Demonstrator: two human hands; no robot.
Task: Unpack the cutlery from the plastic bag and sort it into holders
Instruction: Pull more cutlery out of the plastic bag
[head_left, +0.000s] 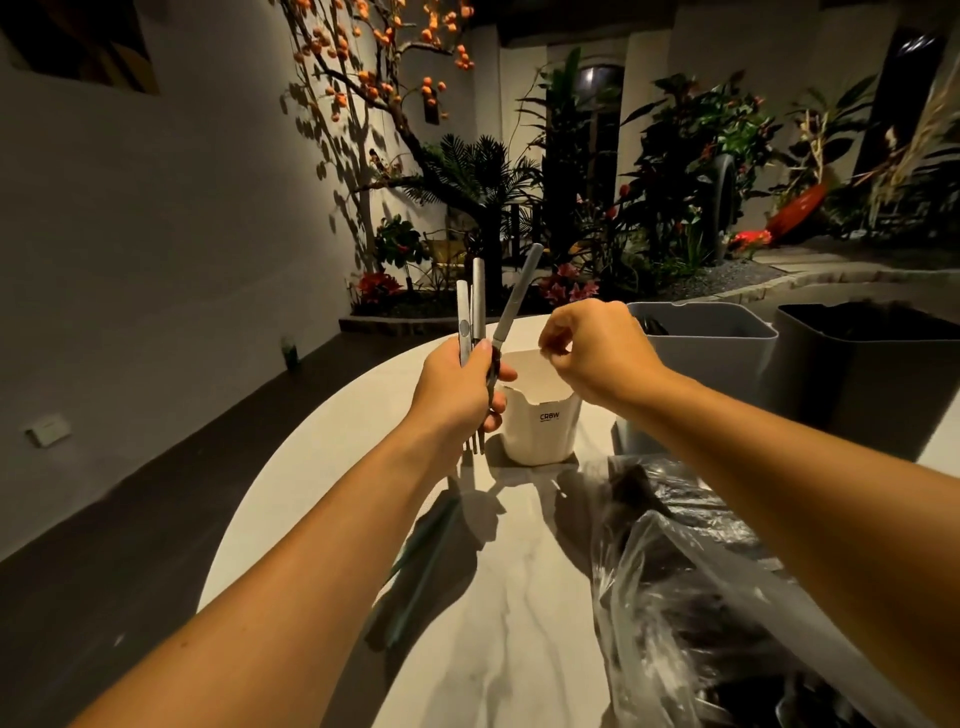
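Head: cutlery (478, 322) in left hand (457, 389).

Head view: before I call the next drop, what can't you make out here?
- Cutlery in the left hand: the working ends are mostly hidden by the fingers; only fork tines peek out below.
- Right hand: curled fingertips, too small to tell if they pinch anything.
- Plastic bag: dark contents blurred, cut off by the bottom edge.
- Grey bins: insides hidden by rims and shadow.
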